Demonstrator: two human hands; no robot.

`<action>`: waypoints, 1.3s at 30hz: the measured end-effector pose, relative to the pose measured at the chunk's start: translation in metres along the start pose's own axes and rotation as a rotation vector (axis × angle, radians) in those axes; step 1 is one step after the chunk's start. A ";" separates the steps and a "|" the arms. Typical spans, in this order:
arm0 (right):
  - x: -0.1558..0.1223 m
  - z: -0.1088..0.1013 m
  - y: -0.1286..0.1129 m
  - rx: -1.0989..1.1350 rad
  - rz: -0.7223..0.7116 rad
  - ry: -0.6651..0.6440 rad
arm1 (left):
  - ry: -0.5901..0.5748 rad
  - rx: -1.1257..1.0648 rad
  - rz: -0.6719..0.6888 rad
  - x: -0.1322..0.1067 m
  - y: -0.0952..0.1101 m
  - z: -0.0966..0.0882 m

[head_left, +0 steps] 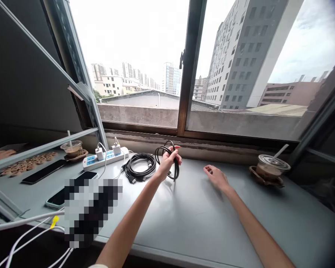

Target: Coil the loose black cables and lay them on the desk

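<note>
Over there the left hand [169, 160] has its fingers closed round a cable [177, 172], over the table's [195, 219] far part, just right of a coil [130, 172]; further right, the right hand [217, 178] is loosely curled, half open, visibly empty

On my feed I see a grey table [197, 223] below a dark-framed window [192, 70], white daylight coming in, tall buildings [240, 56] outside, and a dark wall [19, 70] at left.
</note>
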State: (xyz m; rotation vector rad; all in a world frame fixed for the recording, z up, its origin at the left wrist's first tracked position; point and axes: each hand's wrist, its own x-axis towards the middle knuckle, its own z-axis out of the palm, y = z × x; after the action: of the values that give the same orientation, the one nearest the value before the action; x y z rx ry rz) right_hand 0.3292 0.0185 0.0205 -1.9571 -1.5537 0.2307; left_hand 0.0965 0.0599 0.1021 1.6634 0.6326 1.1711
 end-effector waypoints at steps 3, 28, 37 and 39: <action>-0.001 -0.016 -0.041 0.167 -0.075 0.014 | -0.022 0.003 0.034 0.010 0.025 -0.008; -0.009 -0.108 -0.183 1.436 -0.281 0.002 | -0.187 0.185 0.246 0.014 0.111 -0.050; -0.040 -0.156 -0.147 1.431 -0.146 0.353 | 0.241 0.113 0.188 0.022 0.094 -0.102; -0.050 -0.160 -0.145 1.416 -0.091 0.389 | 0.382 0.144 0.265 0.026 0.089 -0.101</action>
State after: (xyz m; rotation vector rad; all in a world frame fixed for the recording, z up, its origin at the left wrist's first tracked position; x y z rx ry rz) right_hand 0.2755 -0.0690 0.2172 -0.7246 -0.7574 0.6403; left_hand 0.0057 0.0872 0.2007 1.6927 0.7617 1.6938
